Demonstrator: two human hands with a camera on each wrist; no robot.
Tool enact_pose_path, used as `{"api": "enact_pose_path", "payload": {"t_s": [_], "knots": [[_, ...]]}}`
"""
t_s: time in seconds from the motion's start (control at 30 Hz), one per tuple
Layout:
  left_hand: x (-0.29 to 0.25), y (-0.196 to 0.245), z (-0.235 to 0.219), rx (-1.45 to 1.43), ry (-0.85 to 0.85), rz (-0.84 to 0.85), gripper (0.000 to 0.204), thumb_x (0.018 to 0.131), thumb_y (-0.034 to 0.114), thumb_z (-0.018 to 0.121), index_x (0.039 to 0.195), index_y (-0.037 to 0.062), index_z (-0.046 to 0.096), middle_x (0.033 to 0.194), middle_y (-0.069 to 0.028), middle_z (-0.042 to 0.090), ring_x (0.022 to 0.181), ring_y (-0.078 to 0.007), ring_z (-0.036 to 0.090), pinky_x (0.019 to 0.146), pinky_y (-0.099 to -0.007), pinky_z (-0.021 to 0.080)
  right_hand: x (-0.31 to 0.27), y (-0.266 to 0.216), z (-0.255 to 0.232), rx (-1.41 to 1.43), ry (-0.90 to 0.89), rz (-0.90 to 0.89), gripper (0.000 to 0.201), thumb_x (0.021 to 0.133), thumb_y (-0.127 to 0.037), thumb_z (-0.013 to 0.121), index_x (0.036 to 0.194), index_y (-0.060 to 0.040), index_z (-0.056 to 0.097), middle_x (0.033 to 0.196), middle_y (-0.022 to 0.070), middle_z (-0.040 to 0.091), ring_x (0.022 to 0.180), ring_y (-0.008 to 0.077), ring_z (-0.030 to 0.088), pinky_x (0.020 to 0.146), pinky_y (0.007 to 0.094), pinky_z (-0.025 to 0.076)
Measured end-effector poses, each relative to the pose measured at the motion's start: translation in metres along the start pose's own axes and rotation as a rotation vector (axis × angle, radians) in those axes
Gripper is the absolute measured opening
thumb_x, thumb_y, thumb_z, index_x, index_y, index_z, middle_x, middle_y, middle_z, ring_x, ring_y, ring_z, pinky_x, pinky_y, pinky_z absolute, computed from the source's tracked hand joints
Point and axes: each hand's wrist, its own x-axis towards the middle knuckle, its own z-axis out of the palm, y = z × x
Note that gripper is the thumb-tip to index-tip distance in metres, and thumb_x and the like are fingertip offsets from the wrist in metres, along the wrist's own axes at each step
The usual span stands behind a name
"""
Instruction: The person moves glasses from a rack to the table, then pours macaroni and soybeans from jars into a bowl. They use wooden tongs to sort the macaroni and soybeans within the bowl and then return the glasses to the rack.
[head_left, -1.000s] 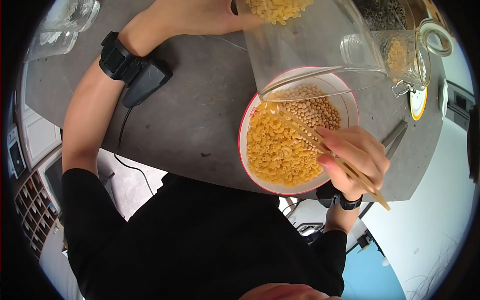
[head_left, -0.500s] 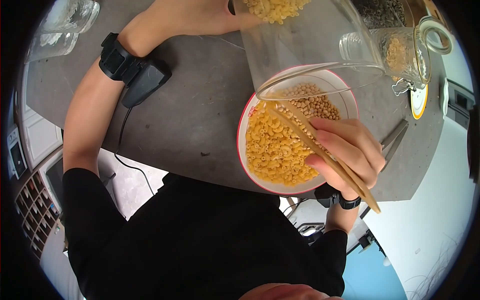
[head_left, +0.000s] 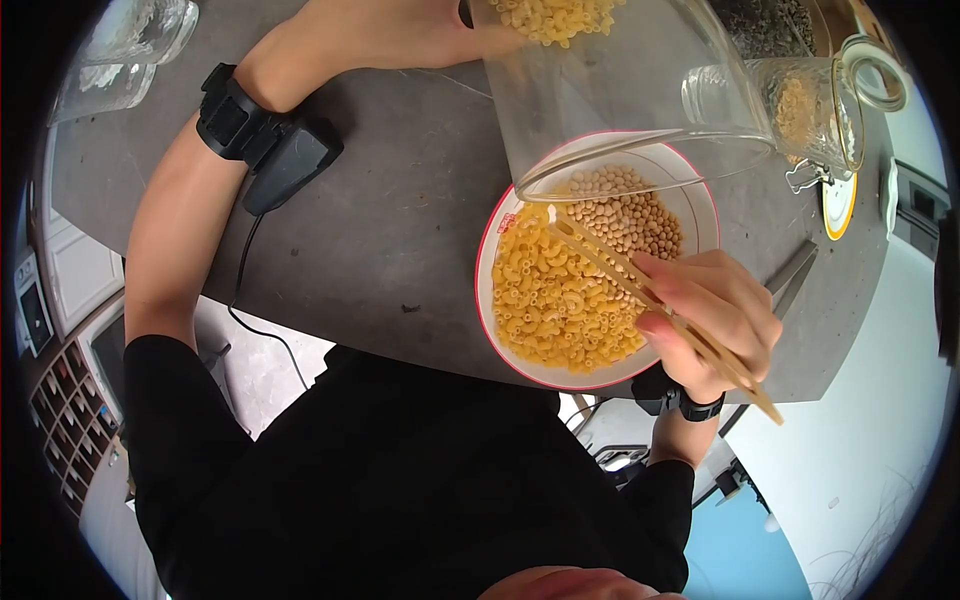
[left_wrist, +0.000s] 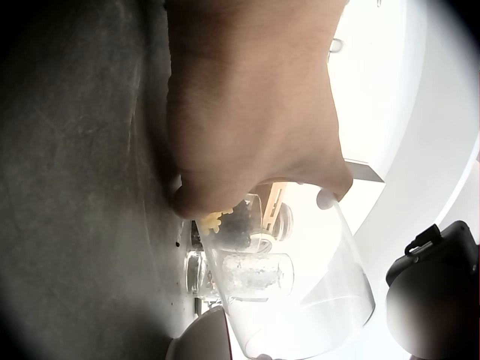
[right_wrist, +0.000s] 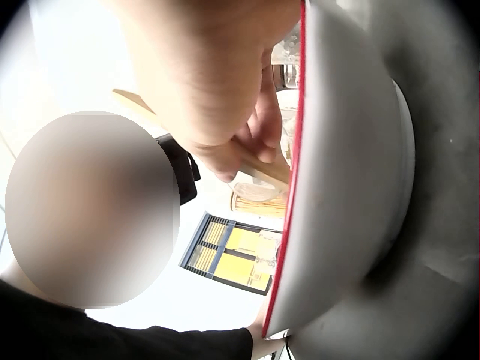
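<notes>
My left hand (head_left: 400, 35) grips a large glass jar (head_left: 630, 90), tilted with its mouth over the bowl; pasta (head_left: 555, 18) lies inside near the hand. In the left wrist view the hand (left_wrist: 255, 112) wraps the jar (left_wrist: 300, 300). The red-rimmed white bowl (head_left: 484, 290) holds macaroni (head_left: 560, 310) on one side and chickpeas (head_left: 640, 225) on the other. My right hand (head_left: 715, 320) pinches wooden tongs (head_left: 690, 335), whose tips are over the macaroni below the jar's rim. The right wrist view shows the right hand (right_wrist: 217, 97) beside the bowl (right_wrist: 345, 172).
A clip-top jar (head_left: 810, 115) lies on its side at the right, near a container of dark dried stuff (head_left: 765, 25). Grey metal tongs (head_left: 795, 275) rest right of the bowl. Clear glasses (head_left: 130, 60) stand at the far left. The table's front edge runs below the bowl.
The wooden tongs and right hand dipped slightly left, then came back right. The tong tips show more plainly now below the jar's rim. The left hand and jar have barely moved.
</notes>
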Motion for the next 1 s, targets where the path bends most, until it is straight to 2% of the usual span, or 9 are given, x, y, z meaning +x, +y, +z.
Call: {"api": "enact_pose_path", "payload": {"t_s": [0.03, 0.07, 0.23, 0.27, 0.3, 0.37, 0.5, 0.87, 1.0], "knots": [[0.001, 0.000, 0.001, 0.000, 0.002, 0.000, 0.079, 0.076, 0.018, 0.085, 0.145, 0.0081, 0.048, 0.150, -0.0177, 0.050, 0.140, -0.0387, 0.046, 0.115, -0.0485, 0.041, -0.003, 0.001, -0.003, 0.036, 0.039, 0.010, 0.038, 0.088, -0.033, 0.082, 0.106, -0.0009, 0.069, 0.085, 0.0215, 0.075, 0.064, 0.0274, 0.069, 0.057, 0.0334, 0.054], [0.001, -0.001, 0.001, -0.010, 0.001, 0.003, 0.080, 0.076, 0.018, 0.085, 0.145, 0.0082, 0.047, 0.150, -0.0179, 0.050, 0.140, -0.0386, 0.046, 0.115, -0.0484, 0.041, -0.006, 0.005, -0.006, 0.036, 0.037, 0.008, 0.038, 0.088, -0.033, 0.082, 0.106, -0.0009, 0.069, 0.085, 0.0215, 0.075, 0.064, 0.0274, 0.069, 0.057, 0.0334, 0.054], [0.000, -0.004, 0.002, -0.020, 0.017, 0.033, 0.081, 0.075, 0.017, 0.086, 0.146, 0.0087, 0.047, 0.150, -0.0183, 0.050, 0.139, -0.0387, 0.047, 0.114, -0.0483, 0.042, -0.002, 0.014, 0.005, 0.002, 0.346, -0.101, 0.047, 0.090, -0.038, 0.078, 0.115, -0.0010, 0.064, 0.086, 0.0200, 0.074, 0.066, 0.0275, 0.072, 0.057, 0.0347, 0.057], [-0.001, -0.004, 0.003, -0.021, 0.023, 0.038, 0.082, 0.076, 0.017, 0.086, 0.146, 0.0089, 0.046, 0.150, -0.0184, 0.049, 0.139, -0.0389, 0.047, 0.113, -0.0486, 0.042, -0.007, 0.010, 0.006, -0.018, 0.335, -0.053, 0.048, 0.096, -0.050, 0.070, 0.112, -0.0053, 0.067, 0.082, 0.0214, 0.073, 0.061, 0.0258, 0.066, 0.056, 0.0332, 0.052], [-0.001, -0.005, 0.004, -0.020, 0.029, 0.042, 0.082, 0.076, 0.017, 0.087, 0.147, 0.0090, 0.046, 0.150, -0.0184, 0.049, 0.139, -0.0391, 0.047, 0.113, -0.0488, 0.042, -0.007, 0.006, 0.002, -0.020, 0.336, -0.054, 0.048, 0.096, -0.050, 0.070, 0.112, -0.0053, 0.067, 0.082, 0.0214, 0.073, 0.061, 0.0258, 0.066, 0.056, 0.0332, 0.052], [-0.001, -0.005, 0.005, -0.028, 0.032, 0.039, 0.082, 0.076, 0.017, 0.087, 0.146, 0.0092, 0.046, 0.150, -0.0185, 0.049, 0.139, -0.0392, 0.047, 0.113, -0.0491, 0.042, -0.003, 0.002, -0.007, 0.020, 0.034, -0.067, 0.048, 0.092, -0.047, 0.076, 0.107, -0.0025, 0.068, 0.085, 0.0208, 0.074, 0.065, 0.0260, 0.068, 0.056, 0.0330, 0.053], [-0.001, -0.003, 0.003, -0.041, 0.024, 0.027, 0.082, 0.076, 0.017, 0.087, 0.146, 0.0095, 0.046, 0.150, -0.0190, 0.049, 0.139, -0.0392, 0.047, 0.113, -0.0495, 0.042, 0.005, 0.009, 0.009, 0.039, -0.047, -0.124, 0.041, 0.083, -0.034, 0.084, 0.102, 0.0007, 0.071, 0.086, 0.0187, 0.075, 0.066, 0.0282, 0.069, 0.057, 0.0338, 0.054], [-0.002, -0.005, 0.004, -0.020, 0.027, 0.038, 0.081, 0.077, 0.017, 0.086, 0.147, 0.0086, 0.046, 0.150, -0.0187, 0.049, 0.140, -0.0391, 0.046, 0.114, -0.0489, 0.041, 0.004, 0.003, 0.006, -0.004, -0.048, -0.063, 0.033, 0.079, -0.020, 0.086, 0.099, 0.0012, 0.072, 0.085, 0.0179, 0.076, 0.063, 0.0276, 0.070, 0.055, 0.0319, 0.053], [0.000, -0.001, 0.000, 0.006, -0.019, 0.000, 0.081, 0.077, 0.017, 0.085, 0.147, 0.0085, 0.046, 0.150, -0.0189, 0.049, 0.140, -0.0392, 0.046, 0.114, -0.0489, 0.041, -0.004, 0.002, -0.005, 0.036, 0.041, -0.038, 0.036, 0.089, -0.031, 0.080, 0.106, -0.0014, 0.069, 0.081, 0.0204, 0.074, 0.059, 0.0261, 0.067, 0.053, 0.0317, 0.050]]}}
